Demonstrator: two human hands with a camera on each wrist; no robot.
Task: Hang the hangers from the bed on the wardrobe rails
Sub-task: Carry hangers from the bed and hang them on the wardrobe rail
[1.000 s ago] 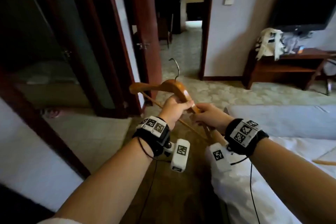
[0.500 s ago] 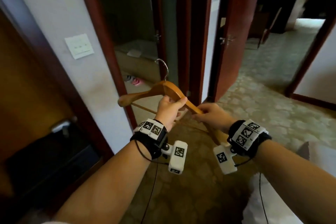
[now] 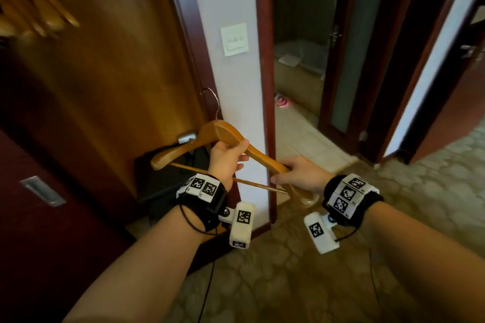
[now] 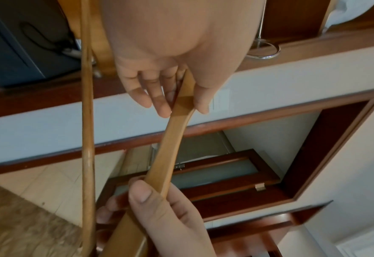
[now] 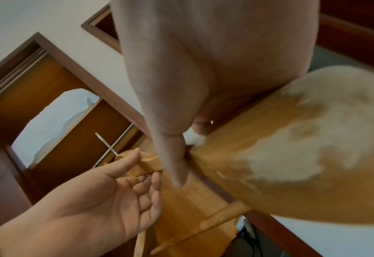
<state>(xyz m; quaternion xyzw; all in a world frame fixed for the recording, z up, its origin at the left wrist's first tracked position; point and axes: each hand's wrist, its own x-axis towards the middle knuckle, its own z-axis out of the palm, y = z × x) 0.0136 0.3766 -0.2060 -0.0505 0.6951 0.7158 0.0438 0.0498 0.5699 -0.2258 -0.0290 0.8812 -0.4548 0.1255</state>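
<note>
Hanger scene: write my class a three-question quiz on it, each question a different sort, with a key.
1. True or false: both hands hold the hanger.
2. The hanger's metal hook points: A) up, B) down at the floor, C) it has no hook.
3. Fill in: more hangers already hang at the upper ____ of the head view.

Key
1. True: the left hand grips near the hanger's middle, the right hand grips one arm nearer its end.
2. A
3. left
</note>
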